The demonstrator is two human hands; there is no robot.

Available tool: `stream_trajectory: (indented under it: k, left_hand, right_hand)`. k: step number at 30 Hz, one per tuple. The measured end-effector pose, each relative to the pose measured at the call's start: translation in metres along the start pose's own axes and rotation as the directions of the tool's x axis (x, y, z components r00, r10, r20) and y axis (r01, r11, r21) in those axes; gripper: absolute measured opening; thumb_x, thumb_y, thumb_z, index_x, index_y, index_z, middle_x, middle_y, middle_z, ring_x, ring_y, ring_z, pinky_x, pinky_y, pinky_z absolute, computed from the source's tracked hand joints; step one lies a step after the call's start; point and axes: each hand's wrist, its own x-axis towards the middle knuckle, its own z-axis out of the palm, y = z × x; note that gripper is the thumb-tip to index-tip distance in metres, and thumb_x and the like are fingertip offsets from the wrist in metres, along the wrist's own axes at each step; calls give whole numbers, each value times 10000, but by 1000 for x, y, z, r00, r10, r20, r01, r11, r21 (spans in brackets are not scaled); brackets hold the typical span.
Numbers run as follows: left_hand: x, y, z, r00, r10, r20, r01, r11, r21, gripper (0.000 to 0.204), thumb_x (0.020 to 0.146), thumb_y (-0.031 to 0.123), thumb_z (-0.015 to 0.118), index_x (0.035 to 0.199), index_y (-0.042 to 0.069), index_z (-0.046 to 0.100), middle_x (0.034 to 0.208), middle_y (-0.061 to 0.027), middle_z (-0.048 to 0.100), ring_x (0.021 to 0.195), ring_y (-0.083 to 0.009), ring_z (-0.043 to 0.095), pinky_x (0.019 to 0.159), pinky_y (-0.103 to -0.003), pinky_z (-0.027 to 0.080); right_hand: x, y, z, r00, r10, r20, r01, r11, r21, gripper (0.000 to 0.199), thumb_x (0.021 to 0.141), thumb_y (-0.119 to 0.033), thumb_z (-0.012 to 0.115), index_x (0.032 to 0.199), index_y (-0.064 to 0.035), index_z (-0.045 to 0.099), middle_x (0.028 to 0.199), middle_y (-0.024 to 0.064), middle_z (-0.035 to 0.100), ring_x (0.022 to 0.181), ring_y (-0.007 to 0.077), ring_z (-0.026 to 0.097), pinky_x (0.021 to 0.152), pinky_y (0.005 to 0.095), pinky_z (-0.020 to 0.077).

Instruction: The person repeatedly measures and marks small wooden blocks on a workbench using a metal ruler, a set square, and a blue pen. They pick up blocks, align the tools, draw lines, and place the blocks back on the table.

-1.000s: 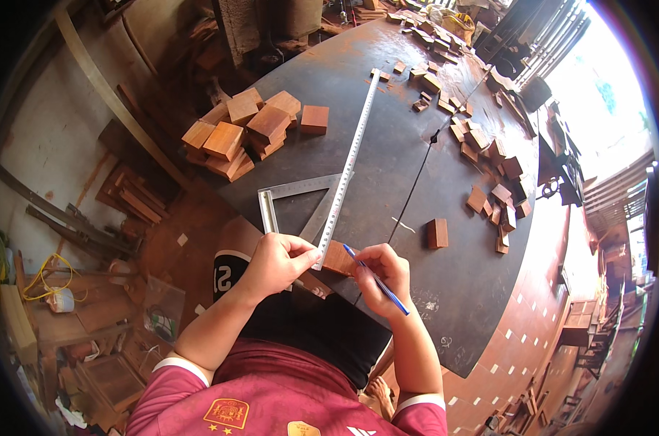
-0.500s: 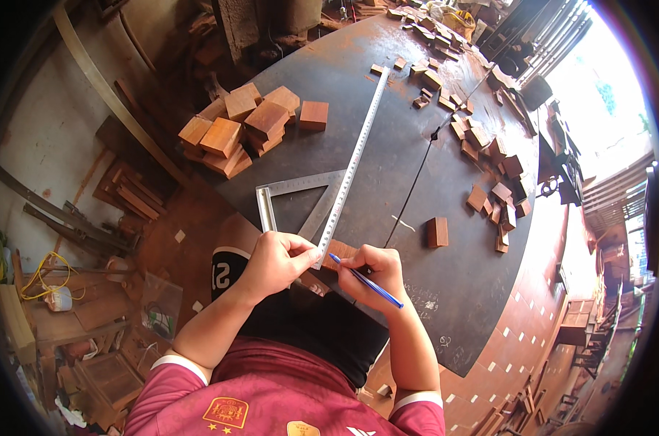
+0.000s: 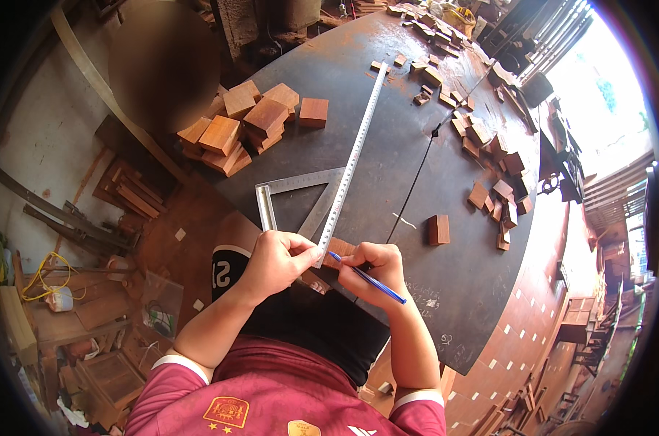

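- Left hand [image 3: 278, 260] is curled down over the near end of the long steel ruler [image 3: 352, 156], pinning it on the small wooden block [image 3: 339, 251] at the dark table's [image 3: 387, 109] near edge.
- Right hand [image 3: 376, 267] grips a blue pen [image 3: 366, 277], tip touching the block beside the ruler.
- Metal square [image 3: 300, 196] lies flat under the ruler.
- Block pile [image 3: 246, 123] sits well apart, far left.
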Motion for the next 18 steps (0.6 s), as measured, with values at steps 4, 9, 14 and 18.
stream_trajectory:
  k: [4, 9, 14, 18]
  left_hand:
    - [0, 0, 0, 1000, -2, -1, 2, 1000, 4, 201, 917, 150, 746, 923, -44, 795, 735, -86, 761, 654, -75, 676, 602, -262, 532]
    - [-1, 0, -2, 1000, 2, -11, -2, 1000, 19, 198, 918, 150, 746, 920, -41, 797, 736, -79, 762, 648, -69, 669, 594, -259, 525]
    - [-3, 10, -2, 1000, -5, -8, 6, 997, 77, 192, 918, 150, 748, 911, -36, 795, 724, -59, 754, 646, -56, 656, 589, -251, 518]
    - [4, 9, 1, 997, 67, -33, -61, 984, 165, 165, 908, 129, 761, 904, -33, 793, 727, -47, 749, 665, -61, 652, 609, -249, 518]
  right_hand:
    - [1, -2, 1, 1000, 10, -1, -10, 1000, 22, 172, 759, 20, 765, 688, 0, 610, 625, 74, 670, 583, 62, 617, 539, 251, 481]
    - [1, 2, 3, 1000, 28, 2, -28, 999, 30, 161, 760, 17, 764, 689, -2, 621, 636, 74, 677, 595, 61, 618, 551, 253, 489]
    - [-2, 3, 4, 999, 33, -30, -32, 999, 39, 152, 762, -7, 773, 700, -3, 634, 652, 74, 685, 616, 64, 631, 562, 262, 501]
    - [-6, 1, -4, 985, 174, -12, -169, 969, 178, 122, 826, -47, 761, 792, -5, 651, 664, 32, 677, 632, 50, 622, 563, 249, 499]
